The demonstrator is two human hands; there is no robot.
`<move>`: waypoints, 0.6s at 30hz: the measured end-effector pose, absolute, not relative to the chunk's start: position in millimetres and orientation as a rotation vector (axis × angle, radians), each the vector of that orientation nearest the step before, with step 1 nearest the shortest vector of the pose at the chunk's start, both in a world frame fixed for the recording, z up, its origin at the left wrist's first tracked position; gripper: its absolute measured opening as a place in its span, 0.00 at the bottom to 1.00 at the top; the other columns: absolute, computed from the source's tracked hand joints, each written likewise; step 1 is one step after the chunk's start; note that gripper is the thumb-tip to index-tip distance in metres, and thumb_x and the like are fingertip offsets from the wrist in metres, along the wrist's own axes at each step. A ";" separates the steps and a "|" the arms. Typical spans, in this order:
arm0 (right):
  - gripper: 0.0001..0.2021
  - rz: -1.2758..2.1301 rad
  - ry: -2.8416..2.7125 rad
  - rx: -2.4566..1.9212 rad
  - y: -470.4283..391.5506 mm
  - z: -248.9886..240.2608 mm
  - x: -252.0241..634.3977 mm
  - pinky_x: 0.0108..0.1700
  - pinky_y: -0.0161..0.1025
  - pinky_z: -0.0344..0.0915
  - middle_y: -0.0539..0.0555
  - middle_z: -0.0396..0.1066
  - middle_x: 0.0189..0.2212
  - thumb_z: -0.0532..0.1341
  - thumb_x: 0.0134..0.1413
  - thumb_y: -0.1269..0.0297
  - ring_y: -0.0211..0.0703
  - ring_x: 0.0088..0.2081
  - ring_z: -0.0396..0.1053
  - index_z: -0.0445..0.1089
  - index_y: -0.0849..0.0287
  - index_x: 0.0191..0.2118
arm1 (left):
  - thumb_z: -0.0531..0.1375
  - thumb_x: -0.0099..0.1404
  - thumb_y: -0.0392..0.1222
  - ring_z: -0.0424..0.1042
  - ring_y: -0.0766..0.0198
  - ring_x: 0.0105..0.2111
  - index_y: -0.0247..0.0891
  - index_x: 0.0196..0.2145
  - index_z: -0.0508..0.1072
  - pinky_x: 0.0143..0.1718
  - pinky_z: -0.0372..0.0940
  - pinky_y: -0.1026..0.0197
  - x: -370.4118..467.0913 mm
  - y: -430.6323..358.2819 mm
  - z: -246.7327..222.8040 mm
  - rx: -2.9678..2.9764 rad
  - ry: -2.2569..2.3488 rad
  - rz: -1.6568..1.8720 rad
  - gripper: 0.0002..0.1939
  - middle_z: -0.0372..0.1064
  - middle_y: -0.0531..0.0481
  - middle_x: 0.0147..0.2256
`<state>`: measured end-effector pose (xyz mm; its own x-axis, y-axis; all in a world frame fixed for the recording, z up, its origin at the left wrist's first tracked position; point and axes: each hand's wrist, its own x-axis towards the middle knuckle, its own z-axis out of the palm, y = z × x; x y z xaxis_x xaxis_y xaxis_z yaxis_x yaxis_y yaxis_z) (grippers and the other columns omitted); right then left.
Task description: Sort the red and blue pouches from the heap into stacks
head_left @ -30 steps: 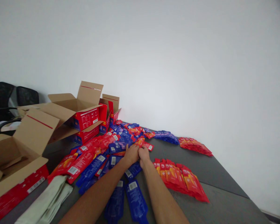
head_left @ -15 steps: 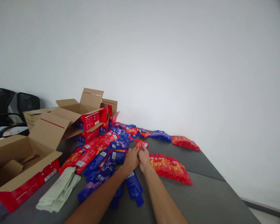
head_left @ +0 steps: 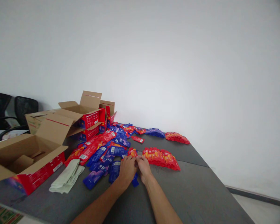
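Close together over the dark table, my left hand [head_left: 127,169] and my right hand [head_left: 143,168] pinch a red pouch [head_left: 132,152] with an orange print. Its upper part stands out beyond my fingers, and its lower part is hidden. Blue pouches [head_left: 115,170] lie beside and beneath my left hand. Just right of my right hand is an overlapping row of red pouches [head_left: 162,158]. Another red pouch [head_left: 138,139], barcode up, rests alone on the table beyond my hands.
Mixed red and blue pouches heap up at left. Open cartons [head_left: 46,168] stand behind them and at far left, near a folded pale cloth [head_left: 67,176]. Farther back lie a blue pouch row [head_left: 155,133] and a red one [head_left: 177,137], by the wall [head_left: 200,77].
Both hands have drawn back towards me. The lone barcoded pouch now shows apart from my fingers, and the red pouch in them has its orange print in sight. The view has shifted slightly.
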<state>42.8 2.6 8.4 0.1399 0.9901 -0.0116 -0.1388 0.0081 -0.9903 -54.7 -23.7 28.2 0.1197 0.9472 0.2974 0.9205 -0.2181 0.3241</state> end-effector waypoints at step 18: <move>0.10 1.085 -0.980 -1.168 -17.6 6.3 116.7 0.27 0.35 0.60 0.47 0.66 0.18 0.62 0.37 0.64 0.39 0.22 0.65 0.69 0.58 0.31 | 0.57 0.61 0.44 0.72 0.56 0.44 0.32 0.46 0.71 0.43 0.64 0.59 -27.2 37.8 14.2 1.498 1.626 1.333 0.18 0.74 0.39 0.44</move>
